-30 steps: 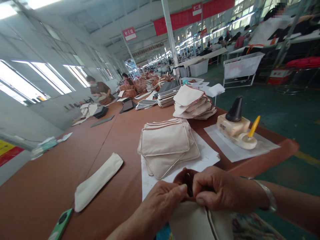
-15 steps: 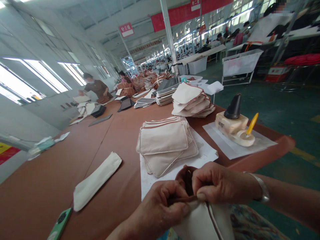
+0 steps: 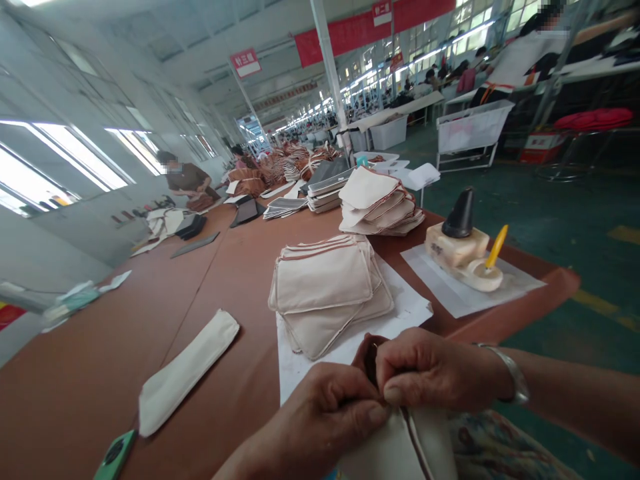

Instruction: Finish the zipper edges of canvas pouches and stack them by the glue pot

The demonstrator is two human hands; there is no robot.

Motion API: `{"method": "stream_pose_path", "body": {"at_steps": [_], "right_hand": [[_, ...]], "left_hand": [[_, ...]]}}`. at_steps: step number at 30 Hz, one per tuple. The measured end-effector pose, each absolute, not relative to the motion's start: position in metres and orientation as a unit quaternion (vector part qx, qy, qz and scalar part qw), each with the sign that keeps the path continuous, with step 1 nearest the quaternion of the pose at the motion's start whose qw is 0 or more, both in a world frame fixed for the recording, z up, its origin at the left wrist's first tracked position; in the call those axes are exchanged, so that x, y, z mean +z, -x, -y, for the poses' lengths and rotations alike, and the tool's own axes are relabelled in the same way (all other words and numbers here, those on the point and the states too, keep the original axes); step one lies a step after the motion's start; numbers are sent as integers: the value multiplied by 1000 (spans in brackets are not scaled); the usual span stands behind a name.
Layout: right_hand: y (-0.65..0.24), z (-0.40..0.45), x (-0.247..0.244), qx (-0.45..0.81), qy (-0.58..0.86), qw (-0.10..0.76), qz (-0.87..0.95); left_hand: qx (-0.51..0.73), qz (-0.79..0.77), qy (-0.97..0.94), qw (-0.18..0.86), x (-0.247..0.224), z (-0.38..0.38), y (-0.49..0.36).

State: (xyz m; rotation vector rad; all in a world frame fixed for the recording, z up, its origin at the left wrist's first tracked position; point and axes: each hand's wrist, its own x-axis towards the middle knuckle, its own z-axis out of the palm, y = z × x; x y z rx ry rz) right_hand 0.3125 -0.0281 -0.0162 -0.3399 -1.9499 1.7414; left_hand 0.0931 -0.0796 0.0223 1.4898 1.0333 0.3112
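Observation:
Both my hands sit at the bottom of the view, pinching the top of a cream canvas pouch (image 3: 395,450) with brown edge binding. My left hand (image 3: 325,420) grips the binding from the left, and my right hand (image 3: 430,370) pinches it from the right, with a silver bangle (image 3: 510,377) on that wrist. A dark brown fold of the pouch's mouth (image 3: 369,360) shows between my hands. My fingers hide the exact grip. Just beyond my hands, a stack of similar pouches (image 3: 323,293) lies on white paper (image 3: 407,310).
The long brown worktable (image 3: 80,380) holds a narrow canvas strip (image 3: 187,370), a green phone (image 3: 115,458), a second pouch stack (image 3: 377,203), and a black cone-shaped form on a cream block (image 3: 460,230). A co-worker (image 3: 186,179) sits farther along the table.
My left hand has moved up and closer to my right hand, and the two now meet at the pouch's binding. The view has shifted slightly, so the table appears a little farther left.

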Motion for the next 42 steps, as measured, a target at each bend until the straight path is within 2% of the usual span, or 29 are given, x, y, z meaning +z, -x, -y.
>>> {"method": "stream_pose_path", "body": {"at_steps": [6,11,19,25,28,32,35,42], "right_hand": [[-327,10,-25,691,174,195,674],[-318,11,-32,701,145,192,671],[-301,20,-7,627,86,246,735],[-295,34,0,568,98,234,783],[-298,44,-1,477,150,283,818],[-299,55,-2,259,124,363,887],[-292,58,-8,170,118,332,920],[-283,47,-18,135,80,284,946]], "left_hand": [[173,-419,-665,594,28,78,-73],[174,-430,-670,579,29,80,-68],[240,-468,-604,599,41,100,-70],[256,-467,-541,651,34,112,-82],[270,-466,-516,666,22,116,-82],[297,-504,-500,639,10,116,-80],[294,-536,-507,607,6,113,-81],[246,-585,-540,553,5,106,-89]]}}
